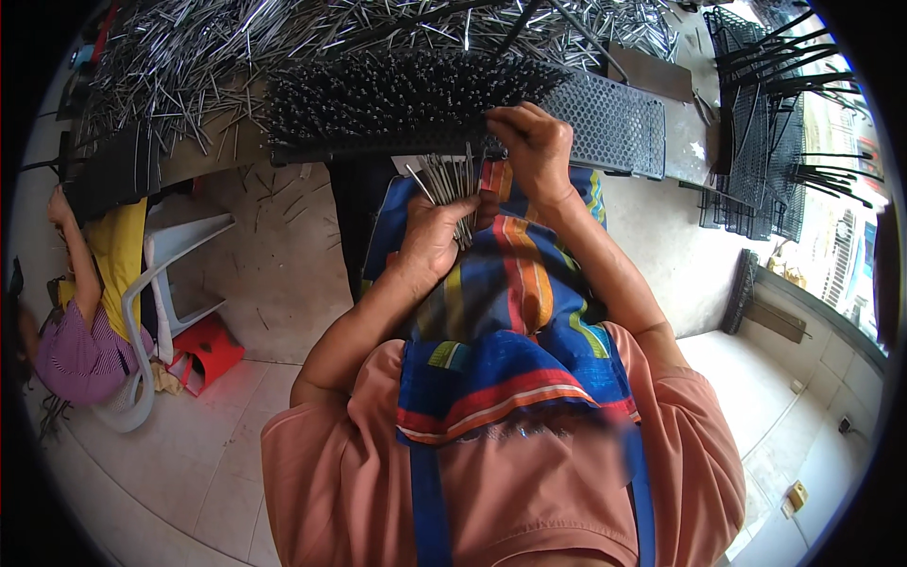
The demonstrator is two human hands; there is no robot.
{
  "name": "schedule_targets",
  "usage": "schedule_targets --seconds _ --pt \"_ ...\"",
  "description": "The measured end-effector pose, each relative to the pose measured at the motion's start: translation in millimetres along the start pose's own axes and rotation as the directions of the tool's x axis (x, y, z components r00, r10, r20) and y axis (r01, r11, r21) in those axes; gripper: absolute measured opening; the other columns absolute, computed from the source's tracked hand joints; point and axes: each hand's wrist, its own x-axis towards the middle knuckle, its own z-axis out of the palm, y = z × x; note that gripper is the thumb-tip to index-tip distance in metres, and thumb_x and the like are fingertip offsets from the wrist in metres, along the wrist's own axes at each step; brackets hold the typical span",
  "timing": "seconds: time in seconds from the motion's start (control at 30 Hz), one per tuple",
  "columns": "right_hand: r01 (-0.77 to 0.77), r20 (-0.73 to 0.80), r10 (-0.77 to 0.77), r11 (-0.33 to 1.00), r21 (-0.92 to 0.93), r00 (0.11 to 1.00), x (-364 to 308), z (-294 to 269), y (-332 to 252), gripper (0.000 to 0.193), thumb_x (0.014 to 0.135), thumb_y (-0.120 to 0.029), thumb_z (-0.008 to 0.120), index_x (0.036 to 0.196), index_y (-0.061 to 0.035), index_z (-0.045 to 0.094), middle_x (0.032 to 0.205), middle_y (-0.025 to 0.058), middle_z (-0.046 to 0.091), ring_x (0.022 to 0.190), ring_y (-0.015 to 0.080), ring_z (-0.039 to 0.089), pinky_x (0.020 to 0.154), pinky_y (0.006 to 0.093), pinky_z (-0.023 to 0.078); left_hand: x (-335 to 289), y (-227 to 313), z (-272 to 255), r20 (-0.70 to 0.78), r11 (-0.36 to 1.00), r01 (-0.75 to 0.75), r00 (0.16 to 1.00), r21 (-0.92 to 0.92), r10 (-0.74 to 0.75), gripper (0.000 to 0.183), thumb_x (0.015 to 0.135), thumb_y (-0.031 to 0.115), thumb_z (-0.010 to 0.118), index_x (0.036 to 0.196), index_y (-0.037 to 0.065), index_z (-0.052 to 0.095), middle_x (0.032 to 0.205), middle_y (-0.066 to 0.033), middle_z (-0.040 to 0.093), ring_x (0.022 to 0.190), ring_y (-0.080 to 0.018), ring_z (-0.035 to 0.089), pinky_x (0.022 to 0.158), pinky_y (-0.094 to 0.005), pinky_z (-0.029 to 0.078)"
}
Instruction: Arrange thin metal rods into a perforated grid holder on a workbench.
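Note:
My left hand point(430, 234) is closed around a bundle of thin metal rods point(446, 180), which fan out upward above my lap. My right hand point(540, 156) is raised at the near edge of a perforated metal rack point(614, 121), its thumb and fingertips pinched together. What sits between those fingertips is too small to make out. Dark upright rods point(397, 99) fill the rack's left and middle holes, while bare holes show at its right end. A striped, colourful apron point(529, 274) covers my lap beneath both hands.
Loose metal rods point(217, 61) are heaped across the table behind the rack. To the right stand stacked mesh racks point(746, 123) with dark rods poking out. At left, a person in a purple top point(85, 354) sits on a white plastic chair point(142, 331) near a red box point(210, 354).

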Motion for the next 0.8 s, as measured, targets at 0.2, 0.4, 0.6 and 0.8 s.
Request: schedule_targets --seconds 0.2,0.4,0.6,0.8 --pt "-0.489 0.402 0.377 0.843 0.224 0.834 -24 -23 -7 0.010 0.079 -0.005 0.073 0.086 0.0023 0.072 0.073 0.0058 0.068 0.067 0.0090 0.062 0.060 0.0254 0.047 -3 0 0 0.068 1.000 -0.025 0.997 0.005 0.025 0.027 0.085 -0.009 0.059 0.111 -0.003 0.063 0.098 -0.0154 0.071 0.081 -0.0251 0.071 0.071 -0.0361 0.061" --pt "-0.698 0.518 0.472 0.542 0.469 0.714 -43 -17 10 0.007 0.082 -0.006 0.072 0.083 0.0009 0.071 0.069 -0.0002 0.065 0.062 0.0032 0.053 0.055 0.0217 0.041 -2 -4 9 0.140 0.996 -0.057 0.989 0.062 0.048 0.034 0.084 -0.014 0.056 0.114 0.000 0.060 0.103 -0.0118 0.068 0.084 -0.0234 0.071 0.072 -0.0367 0.062" --pt "-0.444 0.075 0.520 0.635 0.632 0.851 -26 -25 4 0.002 0.084 -0.003 0.071 0.085 -0.0015 0.070 0.070 -0.0046 0.060 0.060 0.0013 0.048 0.054 0.0180 0.034 2 -7 -3 -0.045 0.995 0.022 0.999 0.094 -0.017 0.024 0.086 -0.008 0.055 0.109 -0.001 0.060 0.092 -0.0138 0.070 0.078 -0.0242 0.071 0.070 -0.0358 0.060" --pt "-0.085 -0.126 0.161 0.881 0.466 0.979 -17 -9 21 0.011 0.077 0.008 0.071 0.086 0.0031 0.070 0.085 0.0039 0.065 0.077 0.0065 0.058 0.067 0.0202 0.045 2 -11 -4 0.023 0.994 -0.063 0.998 0.091 0.061 0.024 0.085 -0.009 0.053 0.108 -0.003 0.060 0.088 -0.0185 0.069 0.076 -0.0253 0.071 0.068 -0.0351 0.061"
